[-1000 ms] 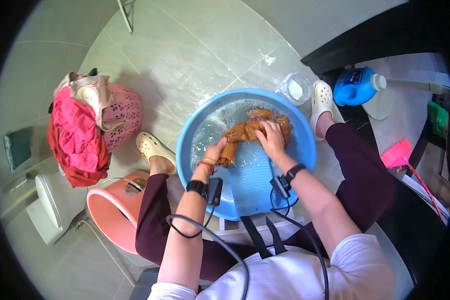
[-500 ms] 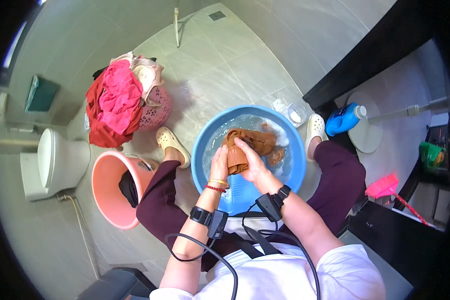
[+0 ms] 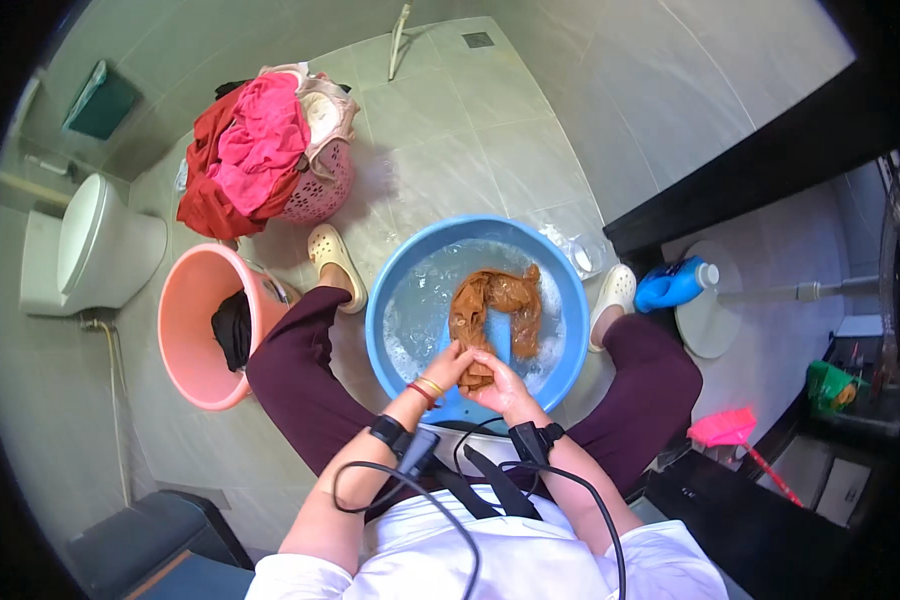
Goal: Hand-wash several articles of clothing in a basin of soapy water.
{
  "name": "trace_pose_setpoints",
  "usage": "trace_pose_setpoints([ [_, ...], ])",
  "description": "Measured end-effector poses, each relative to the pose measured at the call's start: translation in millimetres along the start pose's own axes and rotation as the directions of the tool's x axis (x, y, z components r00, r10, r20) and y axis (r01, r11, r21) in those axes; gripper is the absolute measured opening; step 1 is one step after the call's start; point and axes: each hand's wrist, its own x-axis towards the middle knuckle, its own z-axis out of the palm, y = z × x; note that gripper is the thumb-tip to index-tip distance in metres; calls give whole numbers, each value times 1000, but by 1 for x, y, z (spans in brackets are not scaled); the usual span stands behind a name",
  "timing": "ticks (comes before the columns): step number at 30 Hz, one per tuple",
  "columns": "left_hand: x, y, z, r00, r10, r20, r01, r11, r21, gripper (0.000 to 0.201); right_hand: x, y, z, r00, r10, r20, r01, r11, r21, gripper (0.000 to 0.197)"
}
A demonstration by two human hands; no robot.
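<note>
A wet brown garment (image 3: 515, 295) lies curved like a hook in a blue basin (image 3: 378, 320) of cloudy, foamy water. Its near end is bunched between my two hands, close to the basin's near rim. My left hand (image 3: 448, 368) is closed on the cloth from the left, and my right hand (image 3: 503, 390) grips it from the right, fingertips meeting. The far part of the garment trails in the water beside a blue ridged washboard slope (image 3: 498, 335). What exact kind of garment it is, I cannot tell.
A pink perforated basket (image 3: 320, 190) is heaped with red and pink clothes (image 3: 255, 140). Left of my leg, a pink bucket (image 3: 175, 330) holds black cloth (image 3: 232, 330). A clear cup (image 3: 587, 258) and a blue bottle (image 3: 668, 287) stand to the right, near a pink brush (image 3: 722, 427).
My hands have drawn the brown garment toward me and lower, to the near rim. Folded up between my palms before, it now stretches out into the water. The view has shifted slightly.
</note>
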Motion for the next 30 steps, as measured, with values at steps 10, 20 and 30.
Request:
trace_pose_setpoints([
  [10,-4,39,-14,917,-193,349,370,84,-925,77,-64,-12,62,914,-68,399,-94,923,372,51],
  [20,16,112,-16,895,308,322,374,-126,-919,29,-126,-33,63,978,-47,201,127,906,-404,55],
  [30,67,52,31,847,-369,-383,72,793,-605,39,-16,-44,26,826,-454,332,-242,-820,-519,46],
])
